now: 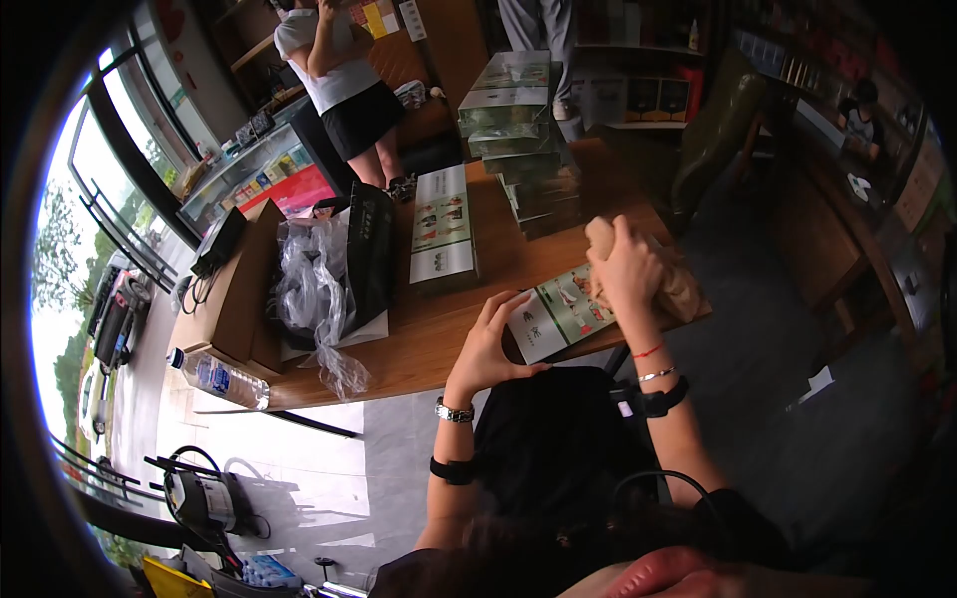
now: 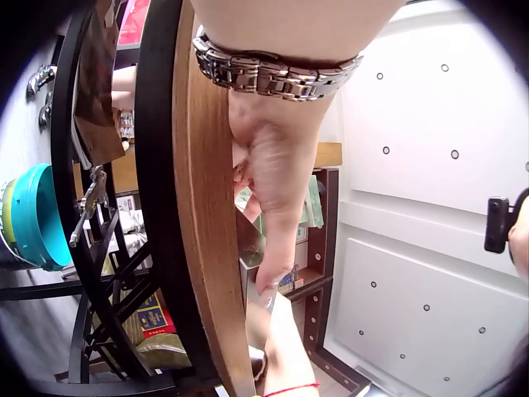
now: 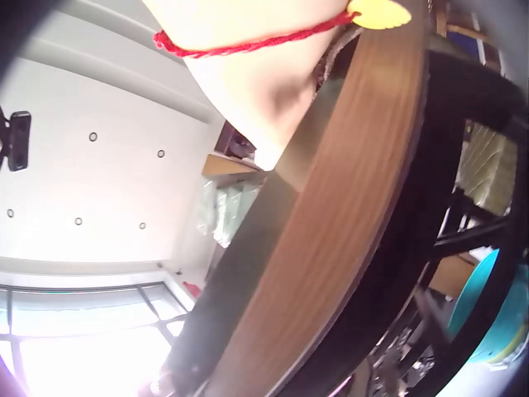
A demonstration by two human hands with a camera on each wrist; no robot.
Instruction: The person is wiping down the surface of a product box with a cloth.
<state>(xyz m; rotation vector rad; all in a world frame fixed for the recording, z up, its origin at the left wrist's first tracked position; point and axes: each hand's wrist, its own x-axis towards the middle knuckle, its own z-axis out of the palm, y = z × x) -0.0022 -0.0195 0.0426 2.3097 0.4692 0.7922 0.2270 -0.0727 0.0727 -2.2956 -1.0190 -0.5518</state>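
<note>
A flat green-and-white box [image 1: 545, 327] with printed figures lies at the near right of the wooden table. My left hand [image 1: 485, 349] holds its left end, fingers at the far corner and thumb along the near side. In the left wrist view, the thumb of the left hand [image 2: 279, 223] reaches down beside the table edge. My right hand [image 1: 628, 267] grips a crumpled tan cloth [image 1: 678, 289] over the box's right part, covering that end. The right wrist view shows only part of the right hand [image 3: 277, 124] above the box's long side.
Similar boxes are stacked [image 1: 518, 130] at the back, and another long box [image 1: 442, 224] lies left of them. A black bag [image 1: 369, 249], clear plastic wrap [image 1: 314, 269], a cardboard box [image 1: 234, 309] and a water bottle [image 1: 219, 379] occupy the left side. One person [image 1: 339, 80] stands behind the table.
</note>
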